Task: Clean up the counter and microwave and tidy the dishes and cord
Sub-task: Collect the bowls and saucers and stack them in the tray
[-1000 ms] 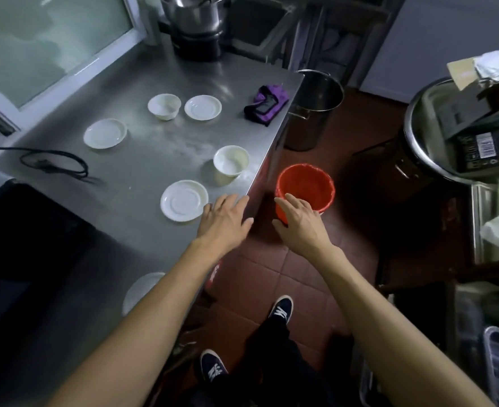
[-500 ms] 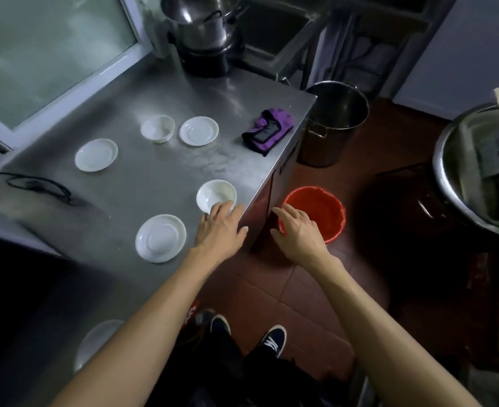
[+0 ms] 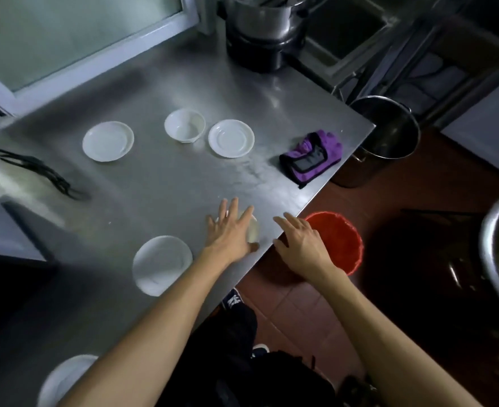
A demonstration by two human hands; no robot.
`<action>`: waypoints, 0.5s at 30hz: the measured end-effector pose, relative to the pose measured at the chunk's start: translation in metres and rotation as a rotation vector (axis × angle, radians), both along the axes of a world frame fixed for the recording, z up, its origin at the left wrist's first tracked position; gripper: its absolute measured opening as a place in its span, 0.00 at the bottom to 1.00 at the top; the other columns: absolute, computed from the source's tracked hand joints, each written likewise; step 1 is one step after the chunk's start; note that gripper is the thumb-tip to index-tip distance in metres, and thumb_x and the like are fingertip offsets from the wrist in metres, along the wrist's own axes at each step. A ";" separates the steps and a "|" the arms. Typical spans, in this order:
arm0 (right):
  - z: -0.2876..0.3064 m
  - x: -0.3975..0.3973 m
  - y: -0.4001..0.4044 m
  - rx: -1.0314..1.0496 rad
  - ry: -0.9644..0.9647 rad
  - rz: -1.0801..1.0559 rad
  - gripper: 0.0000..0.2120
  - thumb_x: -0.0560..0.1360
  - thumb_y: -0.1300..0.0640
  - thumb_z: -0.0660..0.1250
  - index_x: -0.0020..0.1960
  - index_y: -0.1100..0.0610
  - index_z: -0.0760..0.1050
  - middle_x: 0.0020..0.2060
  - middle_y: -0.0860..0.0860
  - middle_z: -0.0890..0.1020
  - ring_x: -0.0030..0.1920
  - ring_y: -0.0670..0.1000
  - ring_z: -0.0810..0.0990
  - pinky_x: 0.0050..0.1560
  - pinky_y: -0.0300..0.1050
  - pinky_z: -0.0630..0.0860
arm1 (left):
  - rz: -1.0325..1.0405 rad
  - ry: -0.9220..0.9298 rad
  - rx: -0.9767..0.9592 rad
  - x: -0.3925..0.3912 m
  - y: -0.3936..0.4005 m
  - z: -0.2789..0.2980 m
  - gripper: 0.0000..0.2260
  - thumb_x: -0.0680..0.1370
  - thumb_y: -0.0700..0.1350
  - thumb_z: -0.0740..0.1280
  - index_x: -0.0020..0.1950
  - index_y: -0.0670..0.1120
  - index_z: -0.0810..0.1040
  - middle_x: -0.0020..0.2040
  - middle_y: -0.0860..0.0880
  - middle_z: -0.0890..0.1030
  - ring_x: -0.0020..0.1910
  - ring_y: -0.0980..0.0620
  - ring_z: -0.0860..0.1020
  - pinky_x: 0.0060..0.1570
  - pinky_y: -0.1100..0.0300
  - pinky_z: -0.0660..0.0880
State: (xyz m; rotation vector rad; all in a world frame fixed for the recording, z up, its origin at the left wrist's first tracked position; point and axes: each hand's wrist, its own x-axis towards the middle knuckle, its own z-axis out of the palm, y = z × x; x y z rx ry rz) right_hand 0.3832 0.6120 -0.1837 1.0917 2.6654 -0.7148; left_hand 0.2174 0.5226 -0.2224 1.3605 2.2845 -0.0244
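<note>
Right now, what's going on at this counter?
A person stands at the steel counter with both hands out. The left hand is spread over a small white bowl near the counter's edge; whether it grips it is unclear. The right hand hovers open past the edge, above a red bucket on the floor. Saucers and another bowl lie scattered, a purple glove sits by the far corner, and a black cord lies at left.

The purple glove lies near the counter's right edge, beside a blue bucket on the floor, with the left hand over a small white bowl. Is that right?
Not quite: the bucket is red, not blue, as the head view shows. The rest holds: the purple glove lies near the counter's right edge, and the left hand is over a small white bowl.
</note>
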 end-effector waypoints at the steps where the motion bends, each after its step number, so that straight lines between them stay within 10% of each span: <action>1: -0.001 -0.009 0.010 -0.003 0.001 0.004 0.27 0.80 0.50 0.63 0.77 0.49 0.61 0.78 0.53 0.62 0.77 0.57 0.60 0.72 0.60 0.64 | -0.015 -0.008 -0.027 -0.004 0.005 -0.002 0.44 0.72 0.66 0.70 0.80 0.56 0.49 0.81 0.46 0.43 0.79 0.39 0.40 0.72 0.33 0.53; 15: -0.022 -0.141 0.092 -0.064 0.071 0.177 0.26 0.80 0.51 0.64 0.76 0.51 0.64 0.76 0.53 0.66 0.75 0.58 0.63 0.71 0.59 0.66 | 0.180 0.132 -0.025 -0.062 0.035 -0.018 0.35 0.75 0.62 0.65 0.78 0.53 0.57 0.79 0.44 0.56 0.77 0.41 0.55 0.70 0.36 0.60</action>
